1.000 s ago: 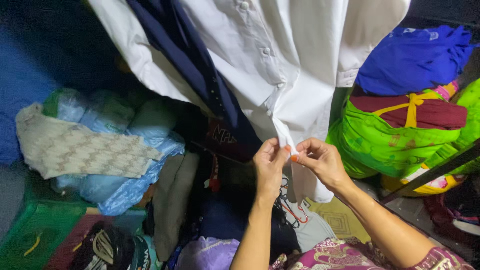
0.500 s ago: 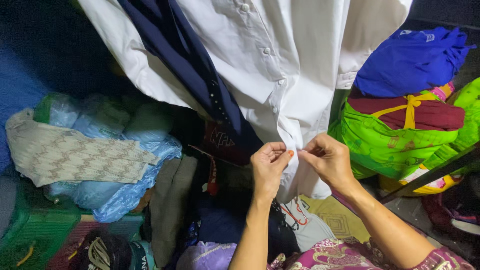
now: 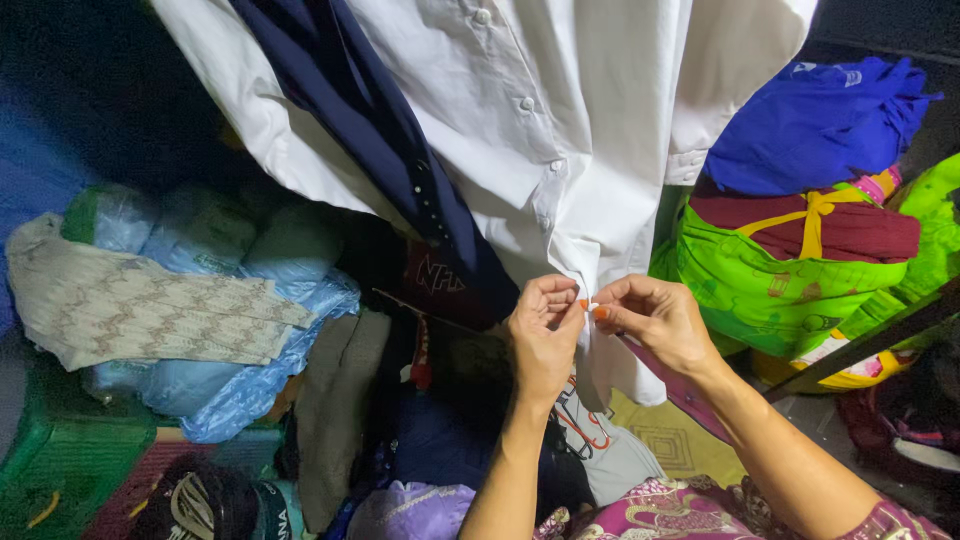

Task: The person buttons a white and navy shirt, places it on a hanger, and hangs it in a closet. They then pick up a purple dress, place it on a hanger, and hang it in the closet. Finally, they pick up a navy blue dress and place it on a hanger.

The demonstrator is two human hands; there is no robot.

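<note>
Here, a white button-front shirt (image 3: 560, 110) hangs from above the frame, and its lower front edge sits at the middle of the view, caught between both hands. The left hand (image 3: 545, 335) has its grip pinched on the cloth at the placket, thumb and forefinger pressed together with an orange-painted nail showing. The right hand (image 3: 655, 320) meets it from the other side, its grip likewise pinching the same strip of white cloth, so the fingertips of the two hands nearly touch. A row of small white buttons runs up the shirt above the hands.

Just left of the shirt, and partly over it, hangs a dark navy garment (image 3: 385, 130). Below the hands lies a heap of dark clothes. To the right stands a bright green cloth bundle (image 3: 770, 275), tied with a yellow strip around a maroon layer, and a blue cloth (image 3: 810, 125) is piled on top. Well to the left, a beige patterned cloth (image 3: 140, 310) lies across pale blue plastic bags (image 3: 250, 385), with a green crate (image 3: 60, 465) under them.
</note>
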